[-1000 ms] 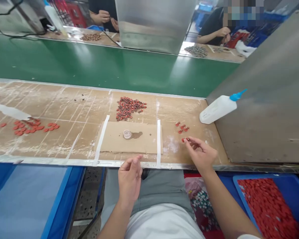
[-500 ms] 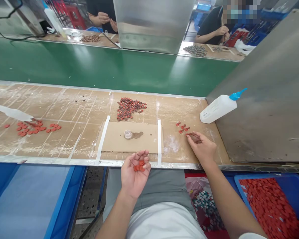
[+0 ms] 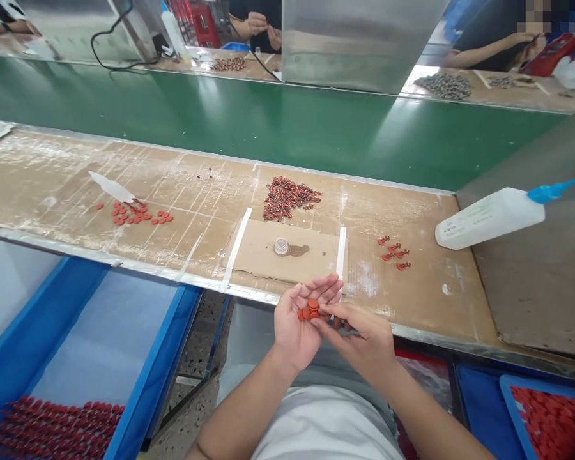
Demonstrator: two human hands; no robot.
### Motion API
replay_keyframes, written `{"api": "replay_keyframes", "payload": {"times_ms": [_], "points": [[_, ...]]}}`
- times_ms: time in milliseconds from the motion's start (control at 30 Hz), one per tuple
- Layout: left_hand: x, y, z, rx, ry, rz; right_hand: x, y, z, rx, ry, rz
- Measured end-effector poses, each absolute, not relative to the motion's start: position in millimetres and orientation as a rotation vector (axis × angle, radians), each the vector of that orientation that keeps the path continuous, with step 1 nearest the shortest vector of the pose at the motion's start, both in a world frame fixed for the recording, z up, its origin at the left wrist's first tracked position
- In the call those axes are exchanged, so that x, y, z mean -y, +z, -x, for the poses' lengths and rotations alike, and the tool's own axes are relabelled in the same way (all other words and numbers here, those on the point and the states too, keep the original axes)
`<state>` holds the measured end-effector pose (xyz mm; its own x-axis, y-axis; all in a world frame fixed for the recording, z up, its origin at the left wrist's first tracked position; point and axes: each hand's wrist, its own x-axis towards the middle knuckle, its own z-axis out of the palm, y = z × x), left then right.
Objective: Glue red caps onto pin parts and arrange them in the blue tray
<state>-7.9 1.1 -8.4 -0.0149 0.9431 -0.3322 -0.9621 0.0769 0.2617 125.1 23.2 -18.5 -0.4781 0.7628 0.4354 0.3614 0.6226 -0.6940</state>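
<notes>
Palm up and cupped, my left hand (image 3: pixel 299 326) holds several small round red discs (image 3: pixel 312 305). My right hand (image 3: pixel 359 332) reaches over that palm, its thumb and index finger closed at the edge of a disc. Dark bits show under its curled fingers, too small to make out. Ahead of both hands, a small clear round cup (image 3: pixel 281 246) stands on a cardboard sheet (image 3: pixel 253 255) beside a brown wet stain. To the right, several red discs with small dark-and-red pieces standing on them (image 3: pixel 395 249) sit on the table.
A heap of small red-and-dark pieces (image 3: pixel 287 197) lies behind the cardboard. Loose red discs (image 3: pixel 131 214) lie left. A white bottle with a blue nozzle (image 3: pixel 491 217) leans against a metal panel. Blue trays (image 3: pixel 167 345) flank my lap. Co-workers' hands show beyond the green belt (image 3: pixel 249 121).
My right hand has moved from the assembled pieces to my left palm, leaving the piece it touched on the table. The view has shifted, showing more of the left tray.
</notes>
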Motion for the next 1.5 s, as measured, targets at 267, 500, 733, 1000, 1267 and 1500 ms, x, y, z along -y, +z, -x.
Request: {"api": "replay_keyframes", "payload": {"times_ms": [267, 500, 733, 1000, 1267, 1500], "points": [[1.8, -9.4, 19.8, -0.411, 1.492, 0.193, -21.4, -15.1, -122.1, 1.783, 1.233, 1.015], [9.9, -15.4, 26.9, -0.452, 1.485, 0.138, -22.9, -11.1, -110.8, 0.978, 1.636, 1.102], [20.9, -28.2, 21.1, -0.628, 1.506, -0.121, -22.1, -10.0, -85.7, 0.817, 1.826, 1.105], [20.6, -35.5, 46.0, -0.609, 1.678, 0.059, -71.0, -12.6, -72.6, 1.409, 1.5, 1.193], [34.2, -39.4, 69.2, -0.633, 1.711, 0.139, -217.1, -25.1, -32.3, 2.118, 0.544, 1.571], [43.5, -46.3, 75.8, -0.643, 1.694, 0.156, -250.0, -40.0, -11.6, 2.152, 0.585, 1.71]]}}
